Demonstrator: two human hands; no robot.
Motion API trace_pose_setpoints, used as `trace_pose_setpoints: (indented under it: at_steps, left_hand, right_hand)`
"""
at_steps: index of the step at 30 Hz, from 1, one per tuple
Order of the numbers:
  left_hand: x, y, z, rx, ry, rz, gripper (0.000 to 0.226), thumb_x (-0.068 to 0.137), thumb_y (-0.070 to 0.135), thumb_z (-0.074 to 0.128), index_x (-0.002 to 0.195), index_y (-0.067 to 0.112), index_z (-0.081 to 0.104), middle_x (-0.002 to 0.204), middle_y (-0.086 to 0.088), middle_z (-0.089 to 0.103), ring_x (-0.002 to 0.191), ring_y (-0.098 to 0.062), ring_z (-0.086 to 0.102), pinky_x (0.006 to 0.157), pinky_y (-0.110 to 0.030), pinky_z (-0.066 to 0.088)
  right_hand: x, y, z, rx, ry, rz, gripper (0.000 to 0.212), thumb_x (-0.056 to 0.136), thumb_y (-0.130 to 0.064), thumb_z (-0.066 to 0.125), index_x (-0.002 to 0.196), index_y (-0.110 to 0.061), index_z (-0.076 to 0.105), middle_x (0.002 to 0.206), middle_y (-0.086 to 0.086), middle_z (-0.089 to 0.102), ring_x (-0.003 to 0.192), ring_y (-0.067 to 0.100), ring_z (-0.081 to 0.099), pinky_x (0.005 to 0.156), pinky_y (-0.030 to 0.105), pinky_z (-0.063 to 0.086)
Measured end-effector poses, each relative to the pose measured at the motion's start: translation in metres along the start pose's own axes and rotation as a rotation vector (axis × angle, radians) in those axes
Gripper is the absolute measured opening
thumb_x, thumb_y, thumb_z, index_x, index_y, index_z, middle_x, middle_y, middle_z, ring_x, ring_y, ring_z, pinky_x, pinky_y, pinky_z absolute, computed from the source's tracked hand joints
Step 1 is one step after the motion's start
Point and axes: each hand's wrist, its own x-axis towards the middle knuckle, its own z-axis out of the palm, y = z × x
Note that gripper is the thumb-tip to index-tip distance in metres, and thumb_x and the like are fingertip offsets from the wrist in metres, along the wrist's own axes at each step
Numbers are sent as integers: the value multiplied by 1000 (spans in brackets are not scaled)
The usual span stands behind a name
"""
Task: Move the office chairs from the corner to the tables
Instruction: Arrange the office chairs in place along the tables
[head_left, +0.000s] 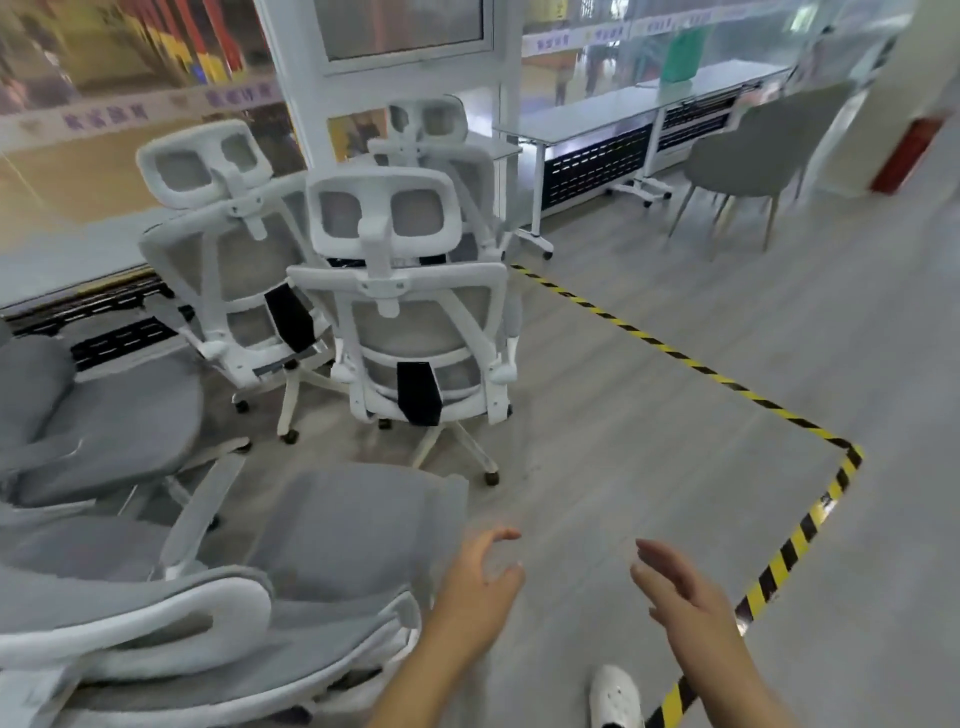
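Several white-framed office chairs with grey mesh stand bunched in the corner. The nearest upright one (410, 322) shows me its back, with a second (228, 260) to its left and a third (441, 135) behind. Two more chairs lie close at the left: one (119, 415) and one right beside me (311, 545). White tables (597, 117) run along the glass wall at the back right. My left hand (478, 582) and my right hand (680, 587) hover open over bare floor, holding nothing, about a metre short of the nearest upright chair.
Yellow-black tape (675, 356) marks a boxed zone on the grey floor around the chairs. A grey shell chair (743, 161) on thin legs stands by the tables. My white shoe (615, 696) shows at the bottom. Open floor lies to the right.
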Motion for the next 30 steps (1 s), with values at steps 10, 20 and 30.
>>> trace_pose_setpoints:
  at_steps: [10,20,30]
  left_hand:
    - [201,67,-29,50,305,-215,56,92,20,62,143,24,39,146,2,40,126,-18,44,93,-31,40]
    - [344,113,-140,90,596,-230,87,80,42,76,150,23,28,155,-1,31,133,-21,41,103,-40,43]
    - [507,93,-211,-38,754,-21,95,70,48,82,147,28,29,151,-5,26,136,-12,36,116,-45,33]
  right_hand:
    - [211,-84,-30,-65,-168,-78,33,94,-27,62,126,-32,58,129,-10,57,118,9,55,90,29,40]
    - [384,-227,56,-447,-513,-371,53,91,-39,61,141,-33,44,145,-6,45,132,16,43,98,30,37]
    - [523,-317,236,-1280,-658,-750,60,85,-41,58,138,-22,40,140,6,46,131,32,40,110,55,28]
